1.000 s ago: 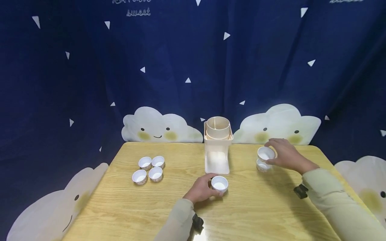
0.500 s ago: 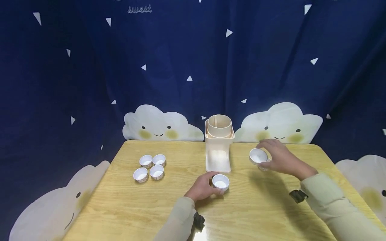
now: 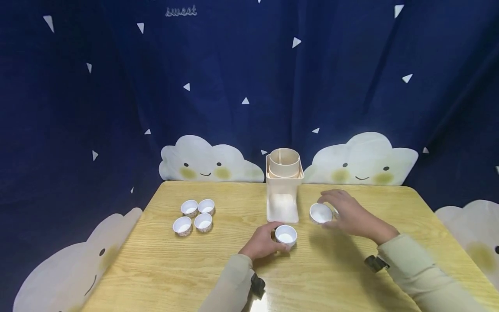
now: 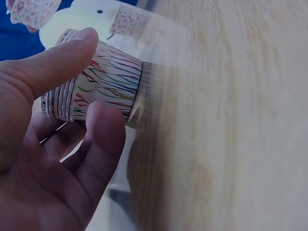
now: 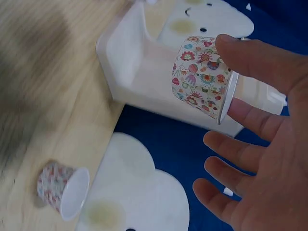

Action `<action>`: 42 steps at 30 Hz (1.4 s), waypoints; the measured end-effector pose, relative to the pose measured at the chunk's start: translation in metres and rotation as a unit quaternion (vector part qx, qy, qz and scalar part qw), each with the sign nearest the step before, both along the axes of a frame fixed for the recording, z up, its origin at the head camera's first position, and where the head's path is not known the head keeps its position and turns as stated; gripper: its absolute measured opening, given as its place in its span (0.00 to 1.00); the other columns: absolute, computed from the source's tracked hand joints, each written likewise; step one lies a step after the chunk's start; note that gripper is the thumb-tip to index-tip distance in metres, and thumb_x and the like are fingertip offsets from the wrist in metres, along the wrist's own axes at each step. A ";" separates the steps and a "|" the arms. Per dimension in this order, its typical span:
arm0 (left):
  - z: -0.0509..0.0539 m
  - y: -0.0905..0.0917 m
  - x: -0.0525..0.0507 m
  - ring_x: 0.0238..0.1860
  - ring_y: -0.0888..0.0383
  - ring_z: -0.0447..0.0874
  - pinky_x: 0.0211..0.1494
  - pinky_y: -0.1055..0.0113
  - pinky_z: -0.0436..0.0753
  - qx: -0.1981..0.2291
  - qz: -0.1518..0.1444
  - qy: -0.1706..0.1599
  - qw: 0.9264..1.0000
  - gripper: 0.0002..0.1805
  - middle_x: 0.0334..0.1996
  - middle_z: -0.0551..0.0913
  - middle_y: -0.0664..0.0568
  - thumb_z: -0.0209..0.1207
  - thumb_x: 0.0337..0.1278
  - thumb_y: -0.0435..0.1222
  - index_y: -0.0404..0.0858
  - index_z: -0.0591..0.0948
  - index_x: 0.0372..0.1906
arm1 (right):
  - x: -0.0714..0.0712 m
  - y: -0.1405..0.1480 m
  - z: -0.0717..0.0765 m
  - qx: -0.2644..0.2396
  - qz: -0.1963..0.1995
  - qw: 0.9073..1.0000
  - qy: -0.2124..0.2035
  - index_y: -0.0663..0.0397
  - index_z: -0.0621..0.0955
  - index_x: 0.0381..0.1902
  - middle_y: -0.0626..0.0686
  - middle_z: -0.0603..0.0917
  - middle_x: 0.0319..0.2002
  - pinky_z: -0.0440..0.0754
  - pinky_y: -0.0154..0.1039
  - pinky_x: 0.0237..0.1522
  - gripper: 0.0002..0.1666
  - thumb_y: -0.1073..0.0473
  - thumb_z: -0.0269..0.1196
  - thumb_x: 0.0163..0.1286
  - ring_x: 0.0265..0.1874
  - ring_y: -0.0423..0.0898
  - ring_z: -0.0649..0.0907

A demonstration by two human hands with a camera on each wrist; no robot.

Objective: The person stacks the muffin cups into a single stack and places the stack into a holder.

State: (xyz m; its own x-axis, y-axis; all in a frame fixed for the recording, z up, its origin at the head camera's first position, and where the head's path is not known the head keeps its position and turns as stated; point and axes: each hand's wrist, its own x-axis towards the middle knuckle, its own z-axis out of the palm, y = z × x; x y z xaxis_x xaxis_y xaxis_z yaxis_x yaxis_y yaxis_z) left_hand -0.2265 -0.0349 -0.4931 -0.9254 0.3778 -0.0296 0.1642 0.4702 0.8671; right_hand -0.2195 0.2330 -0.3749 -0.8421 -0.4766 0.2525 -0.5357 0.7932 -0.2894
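Note:
Near the table's middle my left hand [image 3: 262, 243] grips a small stack of paper baking cups [image 3: 286, 236]. Wavy coloured lines cover their sides, and several nested rims show in the left wrist view [image 4: 106, 79]. My right hand [image 3: 354, 216] pinches one paper baking cup [image 5: 199, 72] by its rim between thumb and index finger, other fingers spread. Flowers are printed on this cup, and its white inside faces up in the head view. It hangs right of the left hand's stack, apart from it. Another patterned cup [image 5: 55, 185] stands on the table, partly hidden behind my right hand in the head view.
A cream plastic holder [image 3: 282, 203] with a round tube [image 3: 284, 162] on top stands at the table's back middle. Several white-lined paper cups [image 3: 182, 226] sit grouped at the left. Behind the wooden table [image 3: 175, 268] hangs a dark blue curtain [image 3: 218, 65].
My right hand has lifted the flowered cup off the spot beside the other cup and carried it left and nearer. My left hand keeps its hold on the stack in place.

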 end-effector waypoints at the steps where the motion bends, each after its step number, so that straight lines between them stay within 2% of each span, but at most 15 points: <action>1: 0.000 0.000 0.000 0.48 0.62 0.78 0.52 0.66 0.77 0.001 -0.001 0.000 1.000 0.34 0.49 0.85 0.57 0.79 0.37 0.39 0.50 0.82 0.57 | 0.001 -0.003 -0.001 0.000 0.006 1.000 0.005 0.57 0.80 0.50 0.67 0.78 0.60 0.70 0.68 0.60 0.30 0.56 0.77 0.48 0.62 0.67 0.73; 8: 0.002 0.001 0.001 0.48 0.63 0.79 0.55 0.65 0.77 0.005 -0.008 0.001 1.000 0.34 0.50 0.85 0.57 0.78 0.38 0.39 0.49 0.81 0.58 | 0.009 -0.018 -0.008 -0.005 0.029 0.999 0.015 0.55 0.81 0.48 0.65 0.79 0.59 0.73 0.66 0.58 0.28 0.58 0.77 0.47 0.61 0.66 0.75; 14: 0.002 -0.001 0.001 0.50 0.62 0.78 0.58 0.62 0.75 -0.015 -0.001 0.007 1.000 0.34 0.50 0.85 0.59 0.79 0.37 0.40 0.52 0.81 0.58 | 0.011 -0.030 -0.012 -0.015 0.054 0.998 0.030 0.53 0.82 0.48 0.64 0.80 0.58 0.75 0.64 0.58 0.29 0.57 0.78 0.47 0.60 0.65 0.76; 19: 0.002 -0.002 0.001 0.52 0.62 0.78 0.59 0.61 0.75 -0.011 -0.008 0.009 1.000 0.34 0.51 0.85 0.59 0.78 0.38 0.41 0.52 0.81 0.58 | 0.012 -0.040 -0.017 -0.013 0.070 0.997 0.036 0.54 0.81 0.49 0.62 0.81 0.57 0.75 0.63 0.59 0.30 0.58 0.78 0.47 0.60 0.63 0.76; 23: 0.003 -0.002 0.002 0.54 0.60 0.79 0.62 0.58 0.75 -0.015 -0.012 0.019 1.000 0.34 0.54 0.85 0.58 0.78 0.39 0.41 0.52 0.81 0.59 | 0.013 -0.050 -0.017 -0.013 0.072 0.997 0.028 0.55 0.81 0.50 0.61 0.81 0.58 0.76 0.61 0.59 0.30 0.59 0.78 0.46 0.60 0.62 0.76; 28: 0.003 -0.003 0.002 0.58 0.57 0.79 0.64 0.55 0.75 -0.032 -0.013 0.035 0.999 0.35 0.56 0.84 0.57 0.78 0.39 0.42 0.51 0.80 0.59 | 0.012 -0.060 -0.018 -0.016 0.075 0.997 0.013 0.57 0.81 0.50 0.63 0.80 0.60 0.74 0.62 0.61 0.30 0.59 0.78 0.46 0.61 0.63 0.75; 34: 0.002 -0.003 0.003 0.53 0.61 0.80 0.60 0.60 0.76 -0.023 -0.014 0.033 0.999 0.35 0.55 0.84 0.57 0.78 0.39 0.40 0.49 0.80 0.59 | 0.009 -0.067 -0.022 -0.005 0.078 0.997 0.002 0.55 0.80 0.50 0.63 0.79 0.60 0.73 0.64 0.61 0.31 0.58 0.77 0.47 0.62 0.64 0.74; 42: -0.001 -0.002 0.000 0.56 0.59 0.80 0.64 0.60 0.75 -0.026 -0.012 0.044 0.999 0.36 0.53 0.85 0.58 0.78 0.38 0.41 0.51 0.80 0.60 | 0.004 -0.067 -0.027 0.012 0.073 0.997 0.000 0.55 0.80 0.51 0.63 0.78 0.62 0.72 0.65 0.62 0.31 0.57 0.77 0.48 0.63 0.65 0.74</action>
State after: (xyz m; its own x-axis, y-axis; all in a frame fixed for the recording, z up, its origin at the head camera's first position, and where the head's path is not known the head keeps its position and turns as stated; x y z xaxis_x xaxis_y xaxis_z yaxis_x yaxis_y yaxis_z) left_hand -0.2261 -0.0370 -0.4944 -0.9163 0.3993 0.0313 0.2504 0.5100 0.8229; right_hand -0.2154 0.1656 -0.4021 -0.7636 -0.5996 0.2395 -0.6456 0.7139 -0.2713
